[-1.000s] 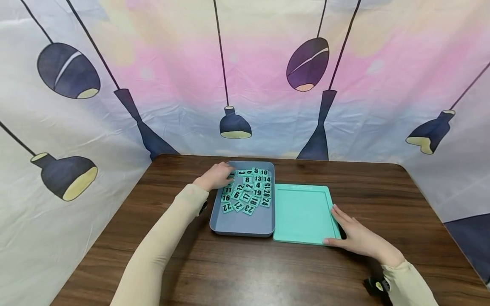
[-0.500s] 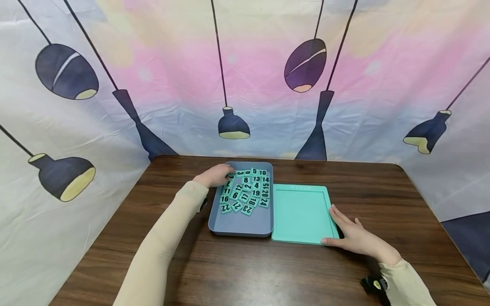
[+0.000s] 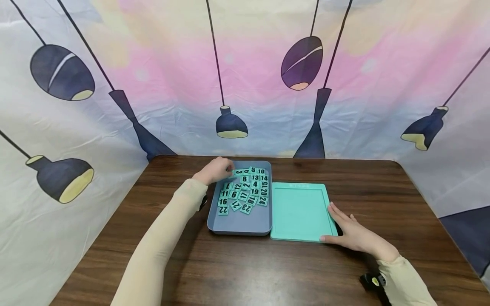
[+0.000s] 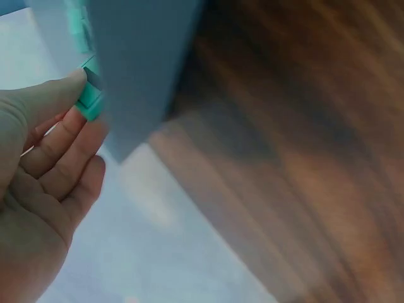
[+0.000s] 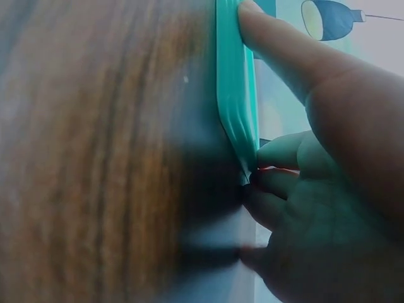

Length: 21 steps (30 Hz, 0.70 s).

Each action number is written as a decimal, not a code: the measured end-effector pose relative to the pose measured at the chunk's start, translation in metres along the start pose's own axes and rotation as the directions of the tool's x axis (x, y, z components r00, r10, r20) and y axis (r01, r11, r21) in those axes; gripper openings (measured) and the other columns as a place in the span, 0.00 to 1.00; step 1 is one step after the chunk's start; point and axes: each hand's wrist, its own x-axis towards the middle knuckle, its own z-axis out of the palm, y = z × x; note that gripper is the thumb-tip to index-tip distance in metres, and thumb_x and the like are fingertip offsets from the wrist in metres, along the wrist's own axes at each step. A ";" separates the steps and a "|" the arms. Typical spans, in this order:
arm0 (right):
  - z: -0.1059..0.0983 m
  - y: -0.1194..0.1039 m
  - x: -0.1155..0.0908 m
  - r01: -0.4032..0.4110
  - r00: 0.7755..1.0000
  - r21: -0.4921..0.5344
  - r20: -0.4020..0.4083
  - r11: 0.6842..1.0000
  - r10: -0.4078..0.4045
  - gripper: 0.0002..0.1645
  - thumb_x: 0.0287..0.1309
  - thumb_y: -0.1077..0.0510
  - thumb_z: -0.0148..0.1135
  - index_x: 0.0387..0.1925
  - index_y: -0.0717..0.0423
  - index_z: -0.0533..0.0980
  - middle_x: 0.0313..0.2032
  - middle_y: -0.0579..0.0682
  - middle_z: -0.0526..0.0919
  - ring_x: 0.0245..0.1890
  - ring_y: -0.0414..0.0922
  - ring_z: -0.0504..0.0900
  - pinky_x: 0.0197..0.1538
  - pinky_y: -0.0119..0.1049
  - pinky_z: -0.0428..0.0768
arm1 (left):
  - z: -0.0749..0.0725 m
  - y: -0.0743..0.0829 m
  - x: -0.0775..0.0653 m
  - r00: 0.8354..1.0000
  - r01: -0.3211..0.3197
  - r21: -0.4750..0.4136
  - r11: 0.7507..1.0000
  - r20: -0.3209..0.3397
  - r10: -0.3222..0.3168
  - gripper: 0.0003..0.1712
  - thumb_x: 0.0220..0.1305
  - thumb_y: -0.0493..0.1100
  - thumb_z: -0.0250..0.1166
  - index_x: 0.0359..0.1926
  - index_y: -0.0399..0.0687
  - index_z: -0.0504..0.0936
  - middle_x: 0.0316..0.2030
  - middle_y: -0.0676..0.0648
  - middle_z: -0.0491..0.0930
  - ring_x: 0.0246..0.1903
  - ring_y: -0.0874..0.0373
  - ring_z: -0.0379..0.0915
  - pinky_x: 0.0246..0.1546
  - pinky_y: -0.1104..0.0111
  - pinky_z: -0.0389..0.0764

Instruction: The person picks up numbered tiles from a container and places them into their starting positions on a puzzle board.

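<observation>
In the head view a grey-blue tray (image 3: 239, 223) holds several turquoise number tiles (image 3: 244, 195) with black digits. My left hand (image 3: 217, 170) is over the tray's far left corner. Its thumb and fingers pinch one turquoise number tile (image 4: 90, 95), seen in the left wrist view; its digit is hidden. A flat turquoise board (image 3: 300, 212) with a raised rim lies against the tray's right side. My right hand (image 3: 357, 233) rests at the board's near right corner, with thumb on the front edge and extended fingers along the right edge.
Both the tray and board lie on a brown wooden table (image 3: 245, 267). Behind the table's far edge hangs a cloth (image 3: 260, 85) printed with dark lamps.
My left hand has lifted a little with a tile from the far left corner, uncovering the 7 tile. The 22 tile has straightened slightly. My right hand stays at the board.
</observation>
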 end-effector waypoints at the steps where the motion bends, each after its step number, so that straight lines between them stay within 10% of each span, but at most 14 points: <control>1: 0.000 0.000 0.000 -0.001 1.000 -0.001 -0.004 1.000 0.001 0.68 0.58 0.32 0.66 0.79 0.66 0.42 0.78 0.68 0.38 0.73 0.72 0.46 0.68 0.73 0.46 | -0.003 0.004 0.001 1.000 0.002 -0.016 1.000 -0.015 -0.002 0.11 0.70 0.37 0.65 0.51 0.39 0.84 0.44 0.43 0.84 0.41 0.52 0.80 0.45 0.58 0.80; 11: -0.001 -0.001 0.005 0.001 0.999 -0.027 -0.042 1.000 -0.002 0.70 0.54 0.29 0.68 0.77 0.68 0.45 0.78 0.67 0.40 0.74 0.69 0.50 0.66 0.66 0.62 | -0.027 0.070 0.016 0.997 -0.065 -0.165 0.984 -0.062 0.055 0.16 0.70 0.39 0.65 0.56 0.40 0.82 0.46 0.43 0.84 0.45 0.51 0.81 0.46 0.59 0.80; 21: -0.001 -0.004 0.004 0.013 0.998 -0.012 -0.060 1.000 -0.014 0.69 0.53 0.33 0.72 0.76 0.73 0.48 0.77 0.69 0.43 0.73 0.69 0.51 0.66 0.65 0.63 | -0.008 0.124 0.037 0.995 -0.094 -0.441 0.893 -0.031 0.090 0.09 0.70 0.40 0.66 0.48 0.42 0.83 0.42 0.45 0.84 0.45 0.49 0.80 0.47 0.59 0.79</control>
